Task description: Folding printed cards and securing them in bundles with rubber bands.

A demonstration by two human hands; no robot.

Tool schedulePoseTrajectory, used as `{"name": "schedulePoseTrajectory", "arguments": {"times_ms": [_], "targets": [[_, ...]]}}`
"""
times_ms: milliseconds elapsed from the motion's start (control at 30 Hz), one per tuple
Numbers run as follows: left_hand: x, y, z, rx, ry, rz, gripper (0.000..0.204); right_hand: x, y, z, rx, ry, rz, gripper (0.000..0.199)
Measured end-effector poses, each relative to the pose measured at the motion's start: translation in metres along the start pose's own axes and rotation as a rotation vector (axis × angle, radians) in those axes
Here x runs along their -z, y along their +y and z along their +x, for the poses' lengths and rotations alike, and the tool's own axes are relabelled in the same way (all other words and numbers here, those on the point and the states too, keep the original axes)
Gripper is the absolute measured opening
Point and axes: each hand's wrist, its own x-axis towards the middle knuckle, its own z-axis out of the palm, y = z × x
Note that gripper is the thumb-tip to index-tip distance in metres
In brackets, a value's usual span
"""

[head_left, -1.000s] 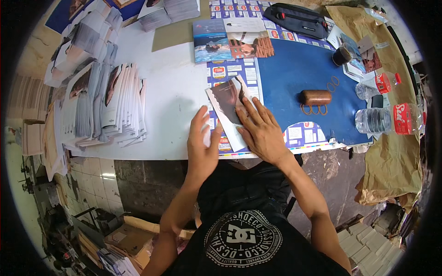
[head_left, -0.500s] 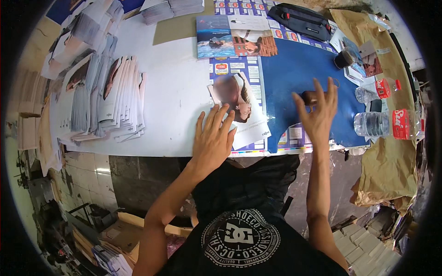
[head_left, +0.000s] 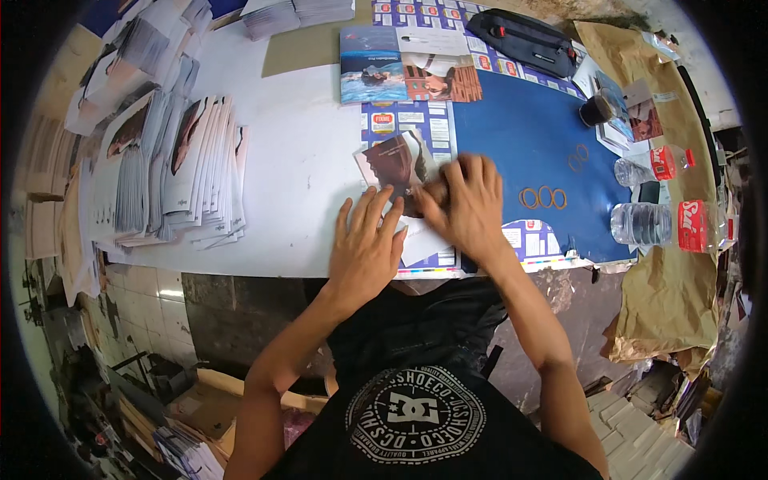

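A printed leaflet [head_left: 390,160] with a dark picture lies in front of me on a purple-and-white label sheet [head_left: 406,116]. My left hand [head_left: 364,244] rests flat on the leaflet's lower left part, fingers stretched and slightly apart. My right hand [head_left: 472,208] is closed around a small dark brown rounded object [head_left: 437,190] and presses it down on the leaflet's right side. Most of that object is hidden by the fingers, so its exact kind cannot be told. Both hands partly cover the leaflet.
Several rubber bands [head_left: 544,198] lie on the blue sheet [head_left: 516,132] at right. Stacked leaflets [head_left: 200,168] fill the left side. An open printed spread [head_left: 408,64] lies beyond. A dark cup [head_left: 598,110], water bottles [head_left: 644,224] and a black waist bag [head_left: 524,40] stand or lie right.
My right hand has moved left from the blue sheet to the leaflet, carrying the brown object and uncovering rubber bands. My left hand stays nearly in place.
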Motion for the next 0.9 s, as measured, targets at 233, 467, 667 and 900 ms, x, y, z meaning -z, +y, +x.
{"name": "schedulePoseTrajectory", "arguments": {"times_ms": [233,467,667,900], "targets": [[-0.003,0.003,0.001,0.001,-0.005,-0.037,0.044,-0.053,0.007,0.09,0.029,-0.013,-0.027,0.044],[0.0,0.005,-0.001,0.02,0.008,-0.038,0.044,0.007,0.003,0.006,0.199,-0.164,0.063,0.037],[0.02,0.018,0.017,0.066,-0.077,-0.039,0.045,0.067,0.005,-0.081,0.18,-0.229,0.075,0.042],[-0.005,0.079,-0.016,-0.164,-0.222,-0.115,0.075,0.065,0.028,-0.031,-0.097,0.01,0.173,0.036]]}}
